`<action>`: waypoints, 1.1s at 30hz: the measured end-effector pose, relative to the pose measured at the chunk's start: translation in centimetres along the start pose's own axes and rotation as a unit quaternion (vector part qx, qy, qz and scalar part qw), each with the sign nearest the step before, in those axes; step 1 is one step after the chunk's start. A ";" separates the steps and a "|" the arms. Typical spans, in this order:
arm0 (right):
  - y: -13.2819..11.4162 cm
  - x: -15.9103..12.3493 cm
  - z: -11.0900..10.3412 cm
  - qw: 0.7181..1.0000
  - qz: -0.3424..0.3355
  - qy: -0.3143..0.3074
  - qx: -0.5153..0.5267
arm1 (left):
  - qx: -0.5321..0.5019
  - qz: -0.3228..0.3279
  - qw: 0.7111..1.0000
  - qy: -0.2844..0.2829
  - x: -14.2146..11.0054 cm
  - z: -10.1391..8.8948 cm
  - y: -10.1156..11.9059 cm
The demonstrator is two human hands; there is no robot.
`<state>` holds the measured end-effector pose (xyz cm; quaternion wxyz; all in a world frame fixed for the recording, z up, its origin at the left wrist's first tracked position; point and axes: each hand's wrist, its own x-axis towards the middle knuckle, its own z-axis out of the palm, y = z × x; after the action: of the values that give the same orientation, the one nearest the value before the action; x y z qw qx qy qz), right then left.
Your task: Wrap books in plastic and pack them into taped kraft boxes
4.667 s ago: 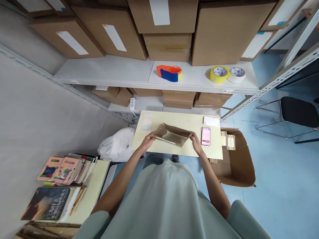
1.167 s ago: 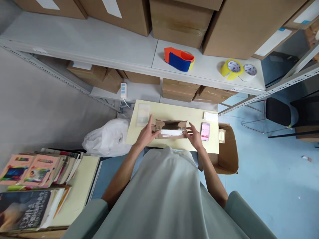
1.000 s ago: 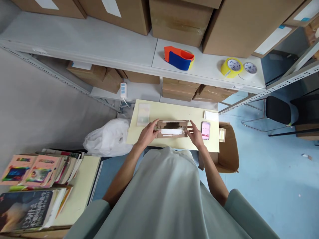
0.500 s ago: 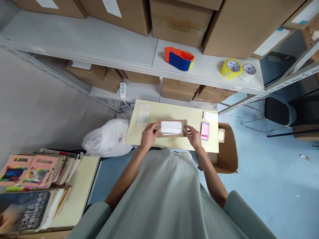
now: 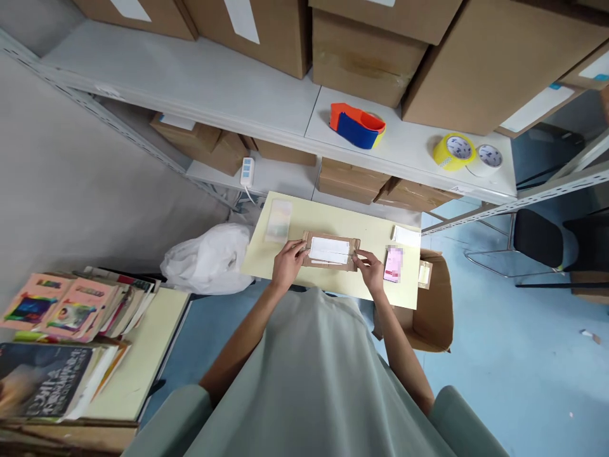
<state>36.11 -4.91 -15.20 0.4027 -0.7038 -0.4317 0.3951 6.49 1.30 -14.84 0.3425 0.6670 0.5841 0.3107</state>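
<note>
A small flat cardboard package (image 5: pixel 314 263) lies on the pale yellow table in front of me, with white paper (image 5: pixel 329 246) on its top. Across the paper runs a thin dark line, perhaps a cord or band; I cannot make out which. My left hand (image 5: pixel 288 261) pinches the package's left end, thumb on top. At the right end, my right hand (image 5: pixel 369 269) has thumb and fingers closed on the edge. A phone with a pink screen (image 5: pixel 393 264) lies just right of my right hand. Beyond my left hand is a clear plastic sheet or sleeve (image 5: pixel 278 220).
Behind the table (image 5: pixel 352 219) stands a shelf (image 5: pixel 266 95) holding cardboard boxes (image 5: pixel 366 57), an orange-and-blue holder (image 5: pixel 356 125) and tape rolls (image 5: pixel 454 151). A white plastic bag (image 5: pixel 207 260) sits left, an open carton (image 5: pixel 435 304) right. Books (image 5: pixel 52 374) are stacked at lower left.
The view has shifted and tilted slightly, so shelf and table appear a little lower and turned. Both hands keep their hold at the package's ends.
</note>
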 end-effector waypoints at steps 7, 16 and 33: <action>-1.1 0.0 0.1 0.999 0.014 0.029 0.009 | 0.033 -0.015 0.999 0.005 1.1 -0.2 0.5; -1.6 -0.1 0.7 0.998 0.024 0.049 -0.020 | 0.043 0.020 0.998 -0.035 2.7 -0.7 -0.4; -16.2 7.7 -1.5 0.941 -0.225 0.120 -0.224 | -0.079 0.203 0.976 -0.010 12.7 -5.7 5.5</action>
<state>35.17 6.77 -1.58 0.3620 -0.7024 -0.6047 0.0998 6.54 13.99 -6.94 0.3291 0.7458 0.4066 0.4124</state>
